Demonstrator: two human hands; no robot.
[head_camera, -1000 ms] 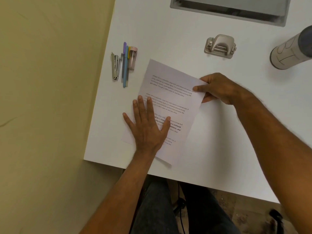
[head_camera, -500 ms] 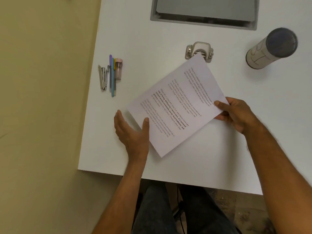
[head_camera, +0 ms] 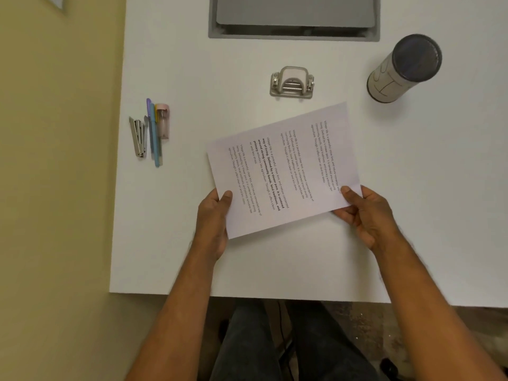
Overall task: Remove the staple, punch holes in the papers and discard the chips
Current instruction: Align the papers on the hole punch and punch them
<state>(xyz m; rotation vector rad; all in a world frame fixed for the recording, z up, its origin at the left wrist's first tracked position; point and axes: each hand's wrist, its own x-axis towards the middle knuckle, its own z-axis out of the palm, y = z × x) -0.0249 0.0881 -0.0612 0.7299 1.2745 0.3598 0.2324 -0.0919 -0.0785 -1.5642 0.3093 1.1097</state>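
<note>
1. Since half a second ago we have turned the papers point(head_camera: 283, 169) further round, so the text lines now run away from us, and our left hand point(head_camera: 213, 218), which was open beside the sheet, has closed on its near-left corner.
2. Our left hand pinches that corner, thumb on top; our right hand point(head_camera: 367, 213) pinches the near-right corner the same way. The papers lie low over the middle of the table point(head_camera: 439, 215), just short of the hole punch point(head_camera: 292, 83); whether they rest on the table we cannot tell.
3. We cannot see a staple anywhere on the top sheet, so we may feed the stack into the punch with it still in, which could jam or tear a corner. The remover point(head_camera: 138, 137) lies well apart, at the left beside the pens point(head_camera: 154, 133).
4. Held only by two near corners, the sheets could fan or sag, and unsquared edges would give misaligned holes.
5. Pushing the far edge forward could shove the light punch rather than enter its slot.
6. The cylindrical container point(head_camera: 404, 68) stands to the right; a careless right-arm sweep could tip it.
</note>
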